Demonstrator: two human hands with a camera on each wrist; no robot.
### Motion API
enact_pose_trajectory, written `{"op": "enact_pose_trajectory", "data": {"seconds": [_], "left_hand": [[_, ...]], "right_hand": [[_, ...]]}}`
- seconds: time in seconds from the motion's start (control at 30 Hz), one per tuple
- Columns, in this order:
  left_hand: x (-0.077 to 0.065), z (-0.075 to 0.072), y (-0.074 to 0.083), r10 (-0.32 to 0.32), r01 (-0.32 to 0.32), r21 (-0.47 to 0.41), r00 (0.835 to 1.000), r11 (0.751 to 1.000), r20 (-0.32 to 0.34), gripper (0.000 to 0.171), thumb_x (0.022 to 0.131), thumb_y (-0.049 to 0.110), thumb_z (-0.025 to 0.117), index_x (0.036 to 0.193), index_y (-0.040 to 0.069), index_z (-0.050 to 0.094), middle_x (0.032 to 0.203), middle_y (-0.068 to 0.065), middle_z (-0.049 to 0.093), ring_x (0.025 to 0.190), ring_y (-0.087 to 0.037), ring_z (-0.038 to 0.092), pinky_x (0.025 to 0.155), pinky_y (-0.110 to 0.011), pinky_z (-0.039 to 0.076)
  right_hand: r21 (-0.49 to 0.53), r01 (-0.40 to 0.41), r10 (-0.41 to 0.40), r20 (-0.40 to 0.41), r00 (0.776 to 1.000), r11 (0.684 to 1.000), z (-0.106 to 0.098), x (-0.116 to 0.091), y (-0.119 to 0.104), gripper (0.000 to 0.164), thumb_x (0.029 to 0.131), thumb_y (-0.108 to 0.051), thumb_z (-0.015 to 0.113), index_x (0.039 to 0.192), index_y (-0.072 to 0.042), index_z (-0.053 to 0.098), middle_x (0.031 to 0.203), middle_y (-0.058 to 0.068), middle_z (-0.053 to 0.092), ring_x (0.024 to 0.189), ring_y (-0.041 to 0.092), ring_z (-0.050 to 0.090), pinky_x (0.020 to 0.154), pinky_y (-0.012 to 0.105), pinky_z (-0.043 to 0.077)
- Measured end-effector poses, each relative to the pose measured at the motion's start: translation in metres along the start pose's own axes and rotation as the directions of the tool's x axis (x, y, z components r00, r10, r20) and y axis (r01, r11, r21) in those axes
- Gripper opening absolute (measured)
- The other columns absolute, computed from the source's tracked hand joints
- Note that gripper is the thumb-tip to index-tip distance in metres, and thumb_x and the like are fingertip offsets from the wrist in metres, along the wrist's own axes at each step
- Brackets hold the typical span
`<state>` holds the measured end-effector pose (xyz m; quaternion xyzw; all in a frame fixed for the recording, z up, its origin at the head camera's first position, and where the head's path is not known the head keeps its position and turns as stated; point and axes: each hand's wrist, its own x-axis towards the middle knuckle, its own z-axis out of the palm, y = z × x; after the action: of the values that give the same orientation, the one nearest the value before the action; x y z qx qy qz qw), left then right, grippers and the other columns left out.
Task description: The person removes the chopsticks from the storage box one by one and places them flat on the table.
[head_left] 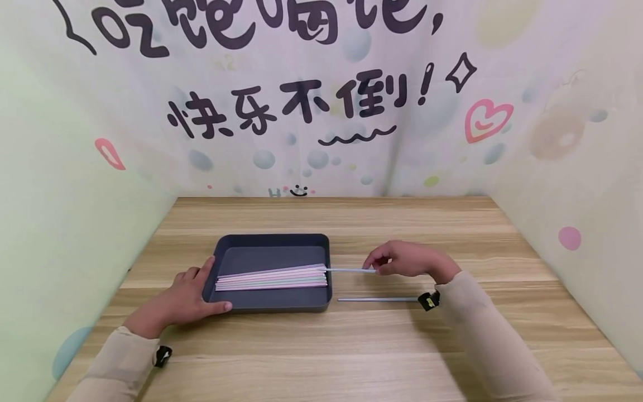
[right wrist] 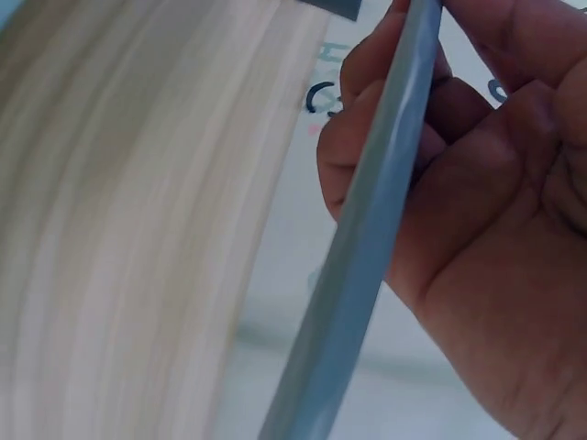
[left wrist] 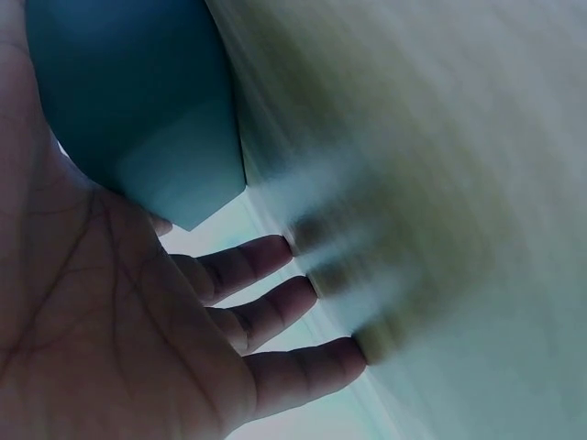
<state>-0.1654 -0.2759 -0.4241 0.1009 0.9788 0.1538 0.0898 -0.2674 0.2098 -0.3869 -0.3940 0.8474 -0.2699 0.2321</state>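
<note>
My left hand (head_left: 186,298) steadies the left end of a dark grey tray (head_left: 276,309), thumb along the near side and index finger at the left rim. In the left wrist view, the other three fingers (left wrist: 312,376) reach out straight, tips at the wood, beside the tray's underside (left wrist: 138,110). Pink, white and green straws (head_left: 271,278) lie lengthwise in the tray. Right of it, my right hand (head_left: 404,258) pinches a light blue straw (head_left: 346,270) whose left end meets the tray's right rim. In the right wrist view, that straw (right wrist: 358,238) runs across the palm.
Another light blue straw (head_left: 377,300) lies on the wood-grain table (head_left: 301,357) below my right hand, its right end hidden behind the black wrist camera (head_left: 428,301). A printed wall cloth (head_left: 321,167) rises at the table's back edge, with pale walls at both sides.
</note>
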Motion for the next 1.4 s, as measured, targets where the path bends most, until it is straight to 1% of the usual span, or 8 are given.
{"op": "enact_pose_trajectory", "data": {"seconds": [0.1, 0.23, 0.53, 0.73, 0.93, 1.1, 1.4], "left_hand": [[0.000, 0.000, 0.000, 0.006, -0.006, -0.002, 1.000, 1.000, -0.002, 0.121, 0.078, 0.067, 0.070, 0.153, -0.008, 0.012, 0.135, -0.045, 0.035, 0.122, -0.064, 0.034, 0.091, -0.066, 0.041], [0.000, 0.000, -0.001, 0.009, -0.009, 0.000, 1.000, 1.000, -0.002, 0.121, 0.079, 0.067, 0.070, 0.153, -0.008, 0.012, 0.135, -0.045, 0.035, 0.122, -0.064, 0.034, 0.091, -0.066, 0.041], [0.000, 0.001, -0.001, 0.000, 0.000, 0.005, 1.000, 1.000, 0.003, 0.122, 0.078, 0.069, 0.069, 0.154, -0.007, 0.011, 0.136, -0.045, 0.035, 0.123, -0.064, 0.034, 0.091, -0.067, 0.041], [0.000, 0.001, -0.001, 0.007, -0.007, 0.001, 1.000, 1.000, -0.002, 0.121, 0.079, 0.068, 0.069, 0.154, -0.007, 0.012, 0.136, -0.045, 0.035, 0.123, -0.064, 0.034, 0.091, -0.066, 0.041], [-0.001, 0.000, -0.001, 0.017, -0.017, 0.003, 1.000, 1.000, -0.010, 0.121, 0.079, 0.067, 0.070, 0.154, -0.008, 0.012, 0.135, -0.045, 0.035, 0.122, -0.064, 0.034, 0.090, -0.066, 0.041], [0.000, 0.001, -0.001, 0.015, -0.015, 0.001, 1.000, 1.000, -0.008, 0.121, 0.079, 0.067, 0.070, 0.154, -0.008, 0.012, 0.135, -0.045, 0.035, 0.122, -0.064, 0.034, 0.091, -0.066, 0.041], [-0.002, -0.001, 0.001, 0.009, -0.009, -0.005, 1.000, 1.000, 0.000, 0.121, 0.079, 0.067, 0.070, 0.153, -0.008, 0.012, 0.135, -0.045, 0.035, 0.122, -0.064, 0.034, 0.091, -0.067, 0.041]], "right_hand": [[-0.002, -0.019, 0.019, -0.003, 1.000, 1.000, 0.001, -0.008, 0.005, 0.022, 0.096, -0.005, 0.061, 0.114, -0.011, 0.071, 0.090, -0.007, 0.059, 0.085, 0.013, 0.054, 0.076, 0.030, 0.046], [0.005, -0.021, 0.021, -0.013, 1.000, 1.000, 0.003, -0.016, 0.012, 0.022, 0.096, -0.005, 0.062, 0.114, -0.012, 0.071, 0.091, -0.005, 0.061, 0.086, 0.014, 0.055, 0.077, 0.030, 0.046], [0.050, -0.039, 0.040, -0.012, 0.999, 0.998, 0.011, -0.027, 0.027, 0.022, 0.095, -0.004, 0.062, 0.113, -0.014, 0.071, 0.093, -0.004, 0.062, 0.086, 0.013, 0.055, 0.077, 0.029, 0.046], [0.053, -0.036, 0.038, -0.026, 0.999, 0.998, 0.015, -0.029, 0.033, 0.021, 0.094, -0.003, 0.063, 0.111, -0.013, 0.072, 0.091, -0.006, 0.062, 0.085, 0.012, 0.055, 0.078, 0.029, 0.046], [0.080, -0.032, 0.034, -0.023, 0.999, 0.996, 0.020, -0.029, 0.041, 0.022, 0.093, -0.001, 0.063, 0.109, -0.013, 0.072, 0.088, -0.005, 0.061, 0.083, 0.011, 0.055, 0.076, 0.028, 0.046], [0.084, -0.030, 0.032, -0.017, 0.999, 0.996, 0.023, -0.030, 0.042, 0.022, 0.093, -0.001, 0.063, 0.110, -0.013, 0.072, 0.087, -0.006, 0.059, 0.082, 0.012, 0.054, 0.075, 0.028, 0.045], [0.089, -0.036, 0.036, -0.005, 0.999, 0.995, 0.027, -0.028, 0.042, 0.022, 0.093, -0.002, 0.064, 0.108, -0.015, 0.073, 0.086, -0.006, 0.061, 0.080, 0.012, 0.054, 0.073, 0.028, 0.046]]}}
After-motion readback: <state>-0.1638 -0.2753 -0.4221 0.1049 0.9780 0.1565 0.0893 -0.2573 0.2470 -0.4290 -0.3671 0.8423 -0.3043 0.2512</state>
